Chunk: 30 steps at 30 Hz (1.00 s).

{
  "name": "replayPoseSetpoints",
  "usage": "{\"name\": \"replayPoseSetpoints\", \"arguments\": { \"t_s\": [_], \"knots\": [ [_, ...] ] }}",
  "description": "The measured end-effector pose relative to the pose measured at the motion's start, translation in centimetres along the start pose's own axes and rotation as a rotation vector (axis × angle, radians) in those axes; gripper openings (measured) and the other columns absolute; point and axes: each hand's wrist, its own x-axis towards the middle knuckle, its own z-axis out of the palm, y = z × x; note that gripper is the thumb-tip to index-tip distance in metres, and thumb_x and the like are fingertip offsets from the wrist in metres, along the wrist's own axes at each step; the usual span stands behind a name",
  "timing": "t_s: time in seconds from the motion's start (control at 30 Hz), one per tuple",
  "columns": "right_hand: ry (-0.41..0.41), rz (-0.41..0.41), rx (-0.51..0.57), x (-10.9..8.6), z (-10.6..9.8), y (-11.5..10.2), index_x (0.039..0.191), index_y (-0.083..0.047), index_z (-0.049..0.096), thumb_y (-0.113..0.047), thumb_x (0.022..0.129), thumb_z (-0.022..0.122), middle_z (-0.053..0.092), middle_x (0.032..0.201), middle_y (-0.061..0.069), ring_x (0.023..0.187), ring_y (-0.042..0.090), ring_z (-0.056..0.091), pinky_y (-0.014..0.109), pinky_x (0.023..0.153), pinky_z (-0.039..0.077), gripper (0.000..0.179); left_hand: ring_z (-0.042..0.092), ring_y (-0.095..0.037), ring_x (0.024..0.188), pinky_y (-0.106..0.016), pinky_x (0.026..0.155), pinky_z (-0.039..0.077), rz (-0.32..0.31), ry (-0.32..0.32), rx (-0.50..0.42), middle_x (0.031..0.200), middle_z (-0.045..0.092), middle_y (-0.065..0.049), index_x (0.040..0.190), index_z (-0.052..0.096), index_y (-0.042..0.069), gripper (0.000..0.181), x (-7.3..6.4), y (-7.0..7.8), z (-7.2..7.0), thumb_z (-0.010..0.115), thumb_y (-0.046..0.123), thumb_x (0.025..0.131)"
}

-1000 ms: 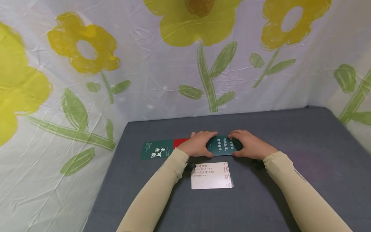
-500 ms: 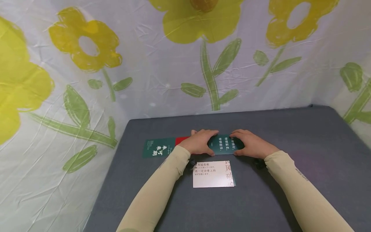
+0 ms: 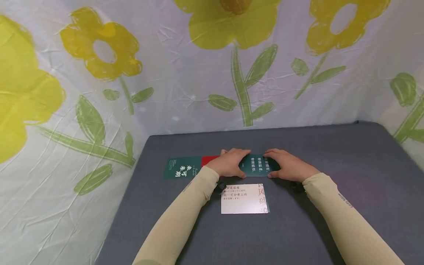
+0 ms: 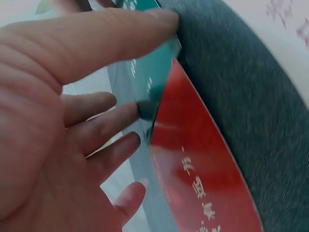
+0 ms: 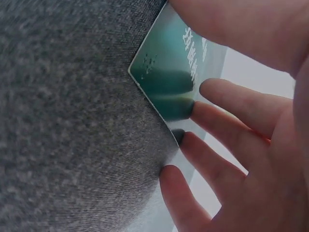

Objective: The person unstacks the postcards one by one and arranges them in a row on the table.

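Note:
A dark green card [image 3: 256, 165] with white lettering lies on the grey table between the two hands. My left hand [image 3: 230, 163] spans its left end, thumb at the near edge and fingertips at the far edge. At the right end my right hand [image 3: 291, 166] grips it the same way; in the right wrist view, fingertips reach the green card's [image 5: 161, 72] edge. A red card [image 4: 193, 150] adjoins it on the left, partly hidden by my left hand in the head view. Further left is another green card [image 3: 180, 168] with white characters.
Nearer me lies a whitish-pink printed card [image 3: 244, 200], a thin green sliver showing at its right edge. The grey cloth-covered table [image 3: 347, 162] stretches out to the right. Behind it hangs a white curtain [image 3: 185, 92] with yellow flowers.
The head view has shifted slightly, so the table and cards appear a little further right and higher. Both hands keep their places at the green card's ends.

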Motion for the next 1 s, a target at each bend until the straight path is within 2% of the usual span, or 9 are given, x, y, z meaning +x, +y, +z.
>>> {"name": "replayPoseSetpoints", "arguments": {
  "t_s": [0.13,0.27,0.43,0.6,0.7,0.83,1.0],
  "knots": [
    [0.021,0.005,0.016,-0.2,0.2,0.1,0.158,-0.003,0.052,-0.037,0.095,0.083,0.048,0.165,0.026,0.15,0.048,0.047,0.065,0.119,0.044,0.078,0.038,-0.022,0.158,-0.047,0.117,0.034,0.014,0.034,-0.002,0.173,0.041,0.0,0.171,0.032,0.021,0.096,-0.6,0.2,0.3,0.085,0.037,0.093],
    [0.09,0.013,0.023,-1.1,0.3,-0.3,0.161,-0.004,0.048,-0.043,0.097,0.081,0.046,0.166,0.025,0.153,0.047,0.046,0.067,0.121,0.041,0.082,0.038,-0.023,0.159,-0.051,0.125,0.034,0.052,0.088,-0.028,0.173,0.041,-0.001,0.171,0.033,0.019,0.096,-2.2,0.7,0.2,0.084,0.04,0.092],
    [0.139,-0.017,-0.011,-3.0,0.8,-2.2,0.16,-0.006,0.05,-0.048,0.096,0.08,0.048,0.166,0.021,0.151,0.046,0.049,0.066,0.119,0.044,0.082,0.042,-0.024,0.157,-0.054,0.128,0.036,0.066,0.113,-0.062,0.17,0.046,-0.002,0.169,0.038,0.02,0.095,-5.4,0.7,0.6,0.086,0.041,0.089],
    [0.145,-0.107,-0.052,-5.3,2.1,-5.0,0.154,-0.009,0.059,-0.049,0.092,0.085,0.057,0.159,0.017,0.144,0.041,0.057,0.062,0.115,0.051,0.078,0.051,-0.026,0.151,-0.055,0.127,0.04,0.053,0.1,-0.065,0.163,0.056,-0.002,0.165,0.046,0.019,0.092,-8.8,0.4,1.6,0.089,0.038,0.087],
    [0.14,-0.136,-0.057,-6.4,3.0,-6.3,0.152,-0.011,0.061,-0.046,0.088,0.09,0.059,0.157,0.013,0.143,0.039,0.059,0.06,0.113,0.053,0.079,0.055,-0.026,0.147,-0.056,0.125,0.042,0.043,0.092,-0.048,0.159,0.06,-0.002,0.163,0.05,0.018,0.09,-10.3,0.3,2.1,0.091,0.037,0.084],
    [0.131,-0.146,-0.049,-7.2,3.9,-7.4,0.15,-0.011,0.063,-0.042,0.082,0.095,0.06,0.156,0.011,0.142,0.036,0.059,0.06,0.112,0.053,0.081,0.057,-0.024,0.142,-0.054,0.121,0.044,0.034,0.085,-0.019,0.155,0.062,-0.002,0.161,0.052,0.019,0.092,-11.3,0.4,2.5,0.094,0.037,0.081],
    [0.113,-0.143,-0.046,-7.5,4.3,-8.1,0.15,-0.012,0.063,-0.039,0.081,0.097,0.06,0.155,0.01,0.141,0.036,0.059,0.06,0.113,0.053,0.082,0.058,-0.023,0.14,-0.051,0.119,0.046,0.038,0.071,0.027,0.153,0.063,-0.003,0.16,0.054,0.019,0.093,-11.9,0.8,2.9,0.096,0.038,0.079]
  ]
}}
